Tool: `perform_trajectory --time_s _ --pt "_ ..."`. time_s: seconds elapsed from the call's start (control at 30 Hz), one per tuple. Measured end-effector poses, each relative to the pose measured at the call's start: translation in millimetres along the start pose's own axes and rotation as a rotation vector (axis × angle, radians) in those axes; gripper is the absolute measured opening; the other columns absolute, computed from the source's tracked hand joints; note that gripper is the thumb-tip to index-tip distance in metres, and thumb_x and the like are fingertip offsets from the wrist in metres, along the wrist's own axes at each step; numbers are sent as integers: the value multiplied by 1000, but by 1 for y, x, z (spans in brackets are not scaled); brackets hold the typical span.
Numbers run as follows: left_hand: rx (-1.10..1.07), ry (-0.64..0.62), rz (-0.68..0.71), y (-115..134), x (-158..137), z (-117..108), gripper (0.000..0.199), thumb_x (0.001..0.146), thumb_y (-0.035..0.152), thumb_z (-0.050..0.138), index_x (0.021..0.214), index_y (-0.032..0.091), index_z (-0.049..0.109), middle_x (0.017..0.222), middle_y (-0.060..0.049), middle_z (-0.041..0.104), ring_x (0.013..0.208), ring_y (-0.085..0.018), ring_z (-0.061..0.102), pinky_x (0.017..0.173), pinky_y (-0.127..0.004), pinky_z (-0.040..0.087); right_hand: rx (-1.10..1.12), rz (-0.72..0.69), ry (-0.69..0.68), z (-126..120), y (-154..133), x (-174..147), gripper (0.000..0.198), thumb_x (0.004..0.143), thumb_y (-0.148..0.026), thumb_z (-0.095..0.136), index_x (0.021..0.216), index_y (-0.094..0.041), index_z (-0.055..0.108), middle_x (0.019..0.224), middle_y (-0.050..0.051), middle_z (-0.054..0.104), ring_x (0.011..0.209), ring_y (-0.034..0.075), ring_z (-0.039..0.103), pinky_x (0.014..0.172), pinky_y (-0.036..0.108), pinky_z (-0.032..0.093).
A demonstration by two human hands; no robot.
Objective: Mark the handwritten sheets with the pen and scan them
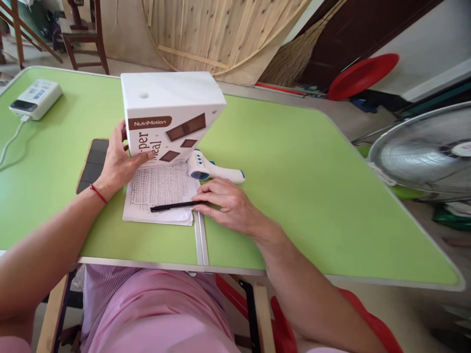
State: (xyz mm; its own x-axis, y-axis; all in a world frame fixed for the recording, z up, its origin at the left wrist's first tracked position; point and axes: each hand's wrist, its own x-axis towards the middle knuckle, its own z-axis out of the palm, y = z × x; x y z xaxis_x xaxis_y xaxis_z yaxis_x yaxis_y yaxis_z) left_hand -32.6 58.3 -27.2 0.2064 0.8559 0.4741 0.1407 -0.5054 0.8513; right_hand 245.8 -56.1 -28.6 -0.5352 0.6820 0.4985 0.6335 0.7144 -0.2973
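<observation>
A white box [172,130] printed "NutriMotion" stands on the green table, tilted slightly. My left hand [119,159] grips its lower left edge, with the thumb across the printed front. Under and in front of the box lie sheets of paper [160,186] covered in dense small text. Across the papers runs a black pen [171,206], its right end between the thumb and fingers of my right hand [228,203]. Just beyond that hand a white and blue infrared thermometer [217,171] rests on its side, touching or close to the box.
A dark flat object with a tan edge [93,164] lies left of the box. At the far left sits a white power bank [37,99] with a white cable [13,139]. A metal seam crosses the green table [312,196]. A fan [427,147] stands beyond its right edge.
</observation>
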Motion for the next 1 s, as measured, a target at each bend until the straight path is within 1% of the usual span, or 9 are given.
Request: perform_trajectory --time_s 0.17,0.3,0.4,0.5,0.6,0.7,0.77,0.83,1.0 --pt "23 82 -16 15 -6 5 73 66 52 91 123 22 56 128 -13 62 116 -35 63 91 -50 60 -176 293 259 7 16 -3 23 90 -21 57 107 -19 72 103 13 72 100 28 66 87 49 55" --pt "-30 51 -19 29 -6 10 69 68 55 88 120 21 59 125 -12 66 111 -33 66 90 -49 61 -339 460 123 13 28 -3 50 82 -19 57 131 -12 60 127 20 67 118 36 61 100 60 48" --pt "-62 14 -26 37 -5 11 63 69 57 86 114 19 63 120 -12 69 110 -33 67 95 -51 58 -333 505 15 13 33 -2 49 84 -19 54 131 -9 60 118 21 71 109 35 65 98 59 49" --pt "-95 4 -58 42 -6 12 58 71 58 85 109 20 65 116 -10 71 109 -33 68 94 -51 59 -300 610 94 6 34 -4 50 80 -22 60 128 -9 61 111 22 71 100 34 67 89 58 55" --pt "-129 -2 -100 46 -8 13 54 74 59 82 106 19 66 112 -10 73 105 -32 69 90 -48 60 -144 708 344 -4 23 -4 49 76 -31 66 122 -16 62 110 18 70 94 33 67 78 54 60" --pt "-145 -21 -141 49 -11 15 52 75 60 81 102 19 66 109 -9 74 100 -30 71 87 -44 60 251 689 508 -8 -2 1 25 78 -39 63 99 -24 65 87 9 70 71 25 66 65 46 60" --pt "-137 -43 -161 50 -13 16 51 76 60 79 101 19 66 107 -9 74 98 -28 71 83 -41 60 550 641 465 -5 -22 4 21 74 -37 64 91 -25 65 80 7 69 68 24 66 60 45 59" --pt "-107 -74 -174 51 -14 17 51 76 61 79 101 19 65 102 -8 74 94 -27 71 76 -38 59 708 603 383 1 -40 6 20 66 -37 67 82 -24 64 74 5 68 63 23 64 55 42 57" --pt "60 -101 -157 53 -15 17 51 78 64 75 100 19 63 100 -8 73 90 -25 69 74 -37 57 748 724 244 15 -55 9 13 59 -29 69 61 -23 57 56 -1 58 54 17 55 52 33 50"
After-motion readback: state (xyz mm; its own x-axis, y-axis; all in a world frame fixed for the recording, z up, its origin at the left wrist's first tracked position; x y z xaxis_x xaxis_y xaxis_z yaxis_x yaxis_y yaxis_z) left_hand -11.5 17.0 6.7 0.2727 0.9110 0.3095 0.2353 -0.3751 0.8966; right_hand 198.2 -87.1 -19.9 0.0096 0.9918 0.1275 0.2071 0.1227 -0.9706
